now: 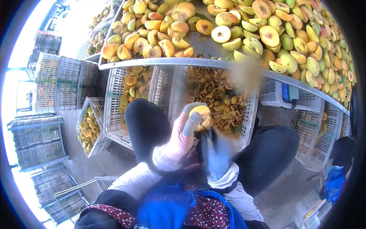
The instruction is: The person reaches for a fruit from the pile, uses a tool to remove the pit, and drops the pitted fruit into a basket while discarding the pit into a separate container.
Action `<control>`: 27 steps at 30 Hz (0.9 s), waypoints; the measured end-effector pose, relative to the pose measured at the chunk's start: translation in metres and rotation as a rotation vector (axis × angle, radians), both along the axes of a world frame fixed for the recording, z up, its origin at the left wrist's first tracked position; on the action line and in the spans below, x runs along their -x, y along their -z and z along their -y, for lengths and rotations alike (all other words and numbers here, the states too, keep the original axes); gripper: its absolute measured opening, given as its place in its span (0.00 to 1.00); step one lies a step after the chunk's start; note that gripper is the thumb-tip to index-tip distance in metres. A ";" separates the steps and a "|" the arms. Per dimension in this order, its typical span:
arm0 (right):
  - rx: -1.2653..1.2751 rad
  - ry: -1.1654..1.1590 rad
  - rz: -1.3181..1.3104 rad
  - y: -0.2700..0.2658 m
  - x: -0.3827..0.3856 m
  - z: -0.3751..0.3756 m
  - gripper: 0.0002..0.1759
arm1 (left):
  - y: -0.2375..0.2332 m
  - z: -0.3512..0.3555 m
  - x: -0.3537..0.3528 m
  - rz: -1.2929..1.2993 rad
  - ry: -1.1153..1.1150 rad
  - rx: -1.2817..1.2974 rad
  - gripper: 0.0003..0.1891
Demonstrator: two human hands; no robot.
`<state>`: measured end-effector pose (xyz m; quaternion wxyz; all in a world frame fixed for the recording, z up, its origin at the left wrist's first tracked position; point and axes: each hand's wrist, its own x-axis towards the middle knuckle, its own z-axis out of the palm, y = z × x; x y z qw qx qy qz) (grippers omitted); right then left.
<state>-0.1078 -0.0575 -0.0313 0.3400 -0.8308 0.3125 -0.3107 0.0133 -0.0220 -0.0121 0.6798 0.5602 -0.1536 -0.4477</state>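
My left hand (185, 128), gloved with grey fingertips, grips a yellow peach half (203, 117) whose cut side is turned to the right. Close beneath the fruit, my right hand (218, 154) is smeared by motion in a bluish glove. A dark tool (208, 147) shows in its grip, too blurred to tell its exact kind. Both hands are above my lap, in front of a crate (249, 124) holding brown peach scraps (223, 103). A brownish blur (246, 76) hangs above that crate's far side; I cannot make out what it is.
Peach halves (268, 36) are heaped on a metal-edged table (164, 62) ahead. To the left are a crate of peaches (110, 110) and a smaller fruit crate (89, 129). Stacked crates (57, 82) stand farther left. More crates (310, 131) are under the table at right.
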 end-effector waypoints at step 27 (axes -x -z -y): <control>-0.329 -0.149 -0.034 0.020 0.030 -0.028 0.16 | 0.012 -0.007 0.022 0.118 -0.048 -0.162 0.16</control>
